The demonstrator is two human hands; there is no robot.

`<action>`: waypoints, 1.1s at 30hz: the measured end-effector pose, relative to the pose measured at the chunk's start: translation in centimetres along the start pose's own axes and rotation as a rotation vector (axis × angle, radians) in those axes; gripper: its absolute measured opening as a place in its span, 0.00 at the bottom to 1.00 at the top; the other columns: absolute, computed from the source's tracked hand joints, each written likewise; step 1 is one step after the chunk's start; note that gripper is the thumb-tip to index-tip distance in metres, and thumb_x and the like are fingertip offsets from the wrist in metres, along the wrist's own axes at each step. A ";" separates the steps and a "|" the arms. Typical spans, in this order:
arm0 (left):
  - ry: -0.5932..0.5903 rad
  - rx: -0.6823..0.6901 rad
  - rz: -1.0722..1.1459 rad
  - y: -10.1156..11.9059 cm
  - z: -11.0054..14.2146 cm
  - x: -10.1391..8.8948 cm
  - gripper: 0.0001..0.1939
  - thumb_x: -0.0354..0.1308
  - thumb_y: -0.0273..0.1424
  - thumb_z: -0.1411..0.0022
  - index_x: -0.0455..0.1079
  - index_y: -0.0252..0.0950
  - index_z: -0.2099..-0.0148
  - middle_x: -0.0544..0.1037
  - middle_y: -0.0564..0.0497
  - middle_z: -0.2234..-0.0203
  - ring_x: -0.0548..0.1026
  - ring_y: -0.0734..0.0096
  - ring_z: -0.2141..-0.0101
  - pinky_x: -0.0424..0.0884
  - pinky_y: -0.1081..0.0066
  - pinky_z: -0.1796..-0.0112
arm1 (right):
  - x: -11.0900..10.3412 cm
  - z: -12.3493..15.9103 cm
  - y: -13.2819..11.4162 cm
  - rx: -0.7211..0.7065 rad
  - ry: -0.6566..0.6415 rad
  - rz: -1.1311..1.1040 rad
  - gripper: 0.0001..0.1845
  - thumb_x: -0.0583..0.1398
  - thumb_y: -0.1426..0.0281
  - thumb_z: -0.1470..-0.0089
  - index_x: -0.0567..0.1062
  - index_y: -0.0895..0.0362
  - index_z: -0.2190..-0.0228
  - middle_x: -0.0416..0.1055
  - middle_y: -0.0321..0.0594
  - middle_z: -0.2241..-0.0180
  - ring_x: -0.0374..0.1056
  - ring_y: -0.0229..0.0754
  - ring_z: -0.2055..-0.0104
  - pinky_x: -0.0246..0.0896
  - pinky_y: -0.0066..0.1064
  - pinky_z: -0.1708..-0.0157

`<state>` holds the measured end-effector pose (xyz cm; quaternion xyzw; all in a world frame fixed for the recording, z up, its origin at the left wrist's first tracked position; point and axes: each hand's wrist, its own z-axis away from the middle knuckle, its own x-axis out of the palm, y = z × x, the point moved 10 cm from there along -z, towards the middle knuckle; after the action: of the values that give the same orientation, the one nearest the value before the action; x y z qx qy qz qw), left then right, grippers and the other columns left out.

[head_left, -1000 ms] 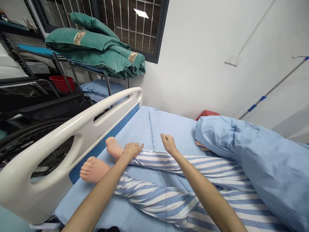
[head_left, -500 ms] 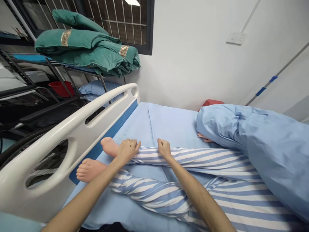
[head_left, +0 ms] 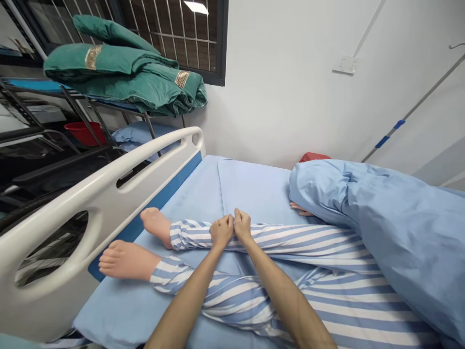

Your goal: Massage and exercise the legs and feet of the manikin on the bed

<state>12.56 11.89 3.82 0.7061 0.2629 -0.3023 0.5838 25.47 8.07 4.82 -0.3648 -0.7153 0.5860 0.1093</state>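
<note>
Where a white moulded bed rail with oval cut-outs (head_left: pixel 61 208) runs along the left of the frame, a red plastic bucket (head_left: pixel 84 133) and folded green quilts with gold-patterned bands (head_left: pixel 123 72) are seen beyond it at upper left, the quilts being laid on a blue-topped metal rack (head_left: pixel 32 87). Two bare manikin feet (head_left: pixel 127 260) are placed just inside the rail, left of centre, on a pale blue bed sheet (head_left: pixel 250 189). Blue-and-white striped trouser legs (head_left: pixel 308 242) extend from those feet across the lower middle of the frame. The left hand (head_left: pixel 221 231) and the right hand (head_left: pixel 242 225) are set on the upper leg not far from its cuff, pressed together side by side, with the fingers (head_left: pixel 241 218) curled closed; whether cloth is pinched between them cannot be told. For a hold of this kind, even pressure is best kept through both hands and the wrists kept straight, so that the striped cloth is not dragged or bunched. Toward the right, a bulky pale blue quilt (head_left: pixel 392 228) is heaped on the bed, with a manikin hand (head_left: pixel 301 209) showing at its edge, and a white wall socket plate (head_left: pixel 345 64) is fixed above.
</note>
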 end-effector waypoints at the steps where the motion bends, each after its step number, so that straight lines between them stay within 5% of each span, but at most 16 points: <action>1: -0.010 0.002 -0.059 -0.1 0.2 0.3 0.19 0.47 0.37 0.34 0.71 0.37 0.74 0.74 0.49 0.78 0.68 0.71 0.74 0.53 0.72 0.71 | 0.2 0.1 -0.1 -0.006 -0.007 0.015 0.25 0.46 0.52 0.44 0.52 0.53 0.85 0.47 0.29 0.86 0.45 0.33 0.79 0.42 0.29 0.78; 7: -0.065 0.039 -0.205 0.2 0.2 -0.2 0.21 0.43 0.38 0.32 0.76 0.39 0.67 0.80 0.45 0.70 0.73 0.65 0.69 0.54 0.70 0.70 | 0.9 0.0 -2.5 -0.029 -0.132 0.019 0.27 0.46 0.51 0.44 0.53 0.53 0.86 0.47 0.30 0.86 0.47 0.33 0.80 0.42 0.29 0.78; 13: -0.041 0.043 -0.238 0.1 0.4 -0.4 0.19 0.45 0.36 0.34 0.73 0.38 0.72 0.79 0.46 0.72 0.73 0.66 0.69 0.53 0.70 0.70 | -2.1 -1.5 -7.8 -0.218 -0.178 0.035 0.27 0.46 0.52 0.41 0.51 0.54 0.85 0.45 0.29 0.84 0.45 0.33 0.79 0.40 0.28 0.77; 19: -0.020 0.015 -0.206 -0.4 0.3 -0.6 0.18 0.46 0.35 0.36 0.70 0.37 0.75 0.76 0.46 0.76 0.71 0.66 0.71 0.52 0.70 0.70 | -4.6 -1.2 -0.6 -0.061 -0.061 0.211 0.26 0.45 0.55 0.41 0.52 0.53 0.86 0.47 0.30 0.86 0.46 0.35 0.79 0.39 0.30 0.76; 23: -0.041 0.036 -0.231 0.1 0.3 -0.4 0.16 0.47 0.35 0.38 0.69 0.37 0.75 0.75 0.48 0.77 0.70 0.67 0.71 0.52 0.71 0.70 | -4.3 -0.8 1.1 -0.064 -0.070 0.238 0.26 0.45 0.57 0.40 0.54 0.53 0.86 0.49 0.31 0.86 0.47 0.35 0.79 0.38 0.31 0.75; 28: -0.079 0.213 -0.099 6.3 0.2 -1.1 0.18 0.47 0.31 0.39 0.59 0.36 0.81 0.66 0.53 0.84 0.63 0.74 0.76 0.53 0.71 0.70 | -4.9 -1.1 1.0 -0.032 -0.046 0.142 0.26 0.45 0.56 0.41 0.54 0.53 0.86 0.50 0.31 0.85 0.49 0.35 0.78 0.41 0.30 0.75; 33: 0.050 0.170 0.224 10.4 -0.8 -3.1 0.20 0.46 0.34 0.37 0.48 0.38 0.81 0.52 0.57 0.86 0.55 0.76 0.79 0.54 0.73 0.73 | -5.8 -1.1 1.8 0.017 0.013 0.026 0.25 0.46 0.55 0.42 0.51 0.53 0.85 0.47 0.30 0.85 0.48 0.34 0.79 0.41 0.29 0.76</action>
<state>18.06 10.72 13.10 0.7852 0.1703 -0.2391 0.5452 30.91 5.25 5.10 -0.3767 -0.7048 0.5911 0.1093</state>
